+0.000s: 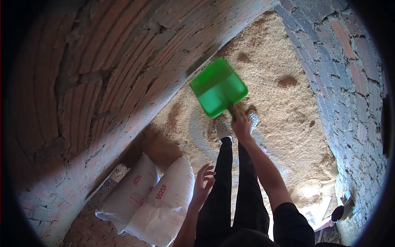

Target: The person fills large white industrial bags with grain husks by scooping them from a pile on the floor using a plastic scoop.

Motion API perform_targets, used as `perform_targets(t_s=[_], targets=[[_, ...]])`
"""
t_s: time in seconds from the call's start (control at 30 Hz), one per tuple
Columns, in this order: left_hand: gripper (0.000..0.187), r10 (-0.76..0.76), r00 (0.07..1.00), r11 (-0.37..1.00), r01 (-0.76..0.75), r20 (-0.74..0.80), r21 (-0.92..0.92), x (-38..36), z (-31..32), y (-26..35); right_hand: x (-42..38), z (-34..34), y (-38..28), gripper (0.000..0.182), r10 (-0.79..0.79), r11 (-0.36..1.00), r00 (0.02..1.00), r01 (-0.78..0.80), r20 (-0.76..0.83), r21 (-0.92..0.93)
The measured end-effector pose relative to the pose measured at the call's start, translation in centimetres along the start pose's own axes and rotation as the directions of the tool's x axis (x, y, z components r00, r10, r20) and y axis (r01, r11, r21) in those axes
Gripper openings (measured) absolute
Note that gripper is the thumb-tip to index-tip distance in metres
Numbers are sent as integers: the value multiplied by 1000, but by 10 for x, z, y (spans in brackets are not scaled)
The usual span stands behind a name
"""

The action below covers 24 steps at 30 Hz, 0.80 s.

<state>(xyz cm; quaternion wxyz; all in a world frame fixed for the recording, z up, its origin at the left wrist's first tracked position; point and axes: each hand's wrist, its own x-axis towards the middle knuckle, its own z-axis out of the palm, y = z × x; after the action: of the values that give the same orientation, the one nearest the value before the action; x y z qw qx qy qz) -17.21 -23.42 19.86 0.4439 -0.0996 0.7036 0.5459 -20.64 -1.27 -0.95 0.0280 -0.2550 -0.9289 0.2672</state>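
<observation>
A green dustpan-like scoop [220, 87] is held out in front of my feet, its handle in my right hand [241, 125], whose fingers are wrapped round it. The scoop looks slightly blurred, and I cannot make out anything in its pan. Beside my leg, my left hand [203, 183] hangs with its fingers apart and slightly curled, holding nothing. The nearest things to it are two white sacks with red print, the closer one [168, 191] marked 552SF. Pale, grain-like loose material [284, 111] covers the floor under my shoes.
Brick walls rise on the left [94, 90] and right [329, 61], meeting near the top. The second sack [129, 191] leans by the left wall. Darker patches [287, 81] mark the loose material. At the lower right lie a white sheet [323, 212] and a dark object [338, 213].
</observation>
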Motion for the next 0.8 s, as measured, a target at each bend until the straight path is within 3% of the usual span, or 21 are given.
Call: perform_targets(t_s=[0.13, 0.2, 0.3, 0.43, 0.57, 0.63, 0.67, 0.73, 0.77, 0.8], targets=[[67, -14, 1000, 1000, 14, 17, -4, 6, -5, -12, 38, 18, 7, 65, 67, 994, 997, -70, 42, 82], [66, -12, 999, 1000, 11, 30, 12, 8, -7, -18, 31, 51, -2, 64, -49, 993, 945, 81, 324, -86], [65, -4, 999, 1000, 4, 49, -2, 11, -7, -17, 9, 88, -23, 62, 10, 998, 965, -26, 261, 59], [66, -45, 994, 999, 43, 95, 21, 13, -14, -18, -20, 125, -47, 54, -229, 973, 806, 209, 545, 99], [64, -37, 997, 998, 32, 72, 60, 11, -27, -14, -62, 143, -75, 51, -206, 978, 812, 182, 546, 98], [63, -12, 999, 999, 10, 51, 41, 11, -31, -13, -62, 109, -84, 48, -13, 998, 879, -21, 476, 66], [63, -10, 998, 999, 8, 57, 33, 12, -32, -12, -58, 94, -80, 48, -9, 998, 880, -20, 476, 57], [61, -7, 998, 999, 3, 65, 54, 13, -35, -11, -52, 59, -64, 52, 20, 990, 950, -62, 310, 126], [61, -2, 997, 999, -1, 75, 45, 13, -35, -10, -47, 41, -52, 52, 23, 992, 952, -60, 307, 113], [61, 5, 997, 999, -9, 78, 52, 14, -35, -9, -39, 22, -38, 56, 5, 991, 990, -24, 141, 134]])
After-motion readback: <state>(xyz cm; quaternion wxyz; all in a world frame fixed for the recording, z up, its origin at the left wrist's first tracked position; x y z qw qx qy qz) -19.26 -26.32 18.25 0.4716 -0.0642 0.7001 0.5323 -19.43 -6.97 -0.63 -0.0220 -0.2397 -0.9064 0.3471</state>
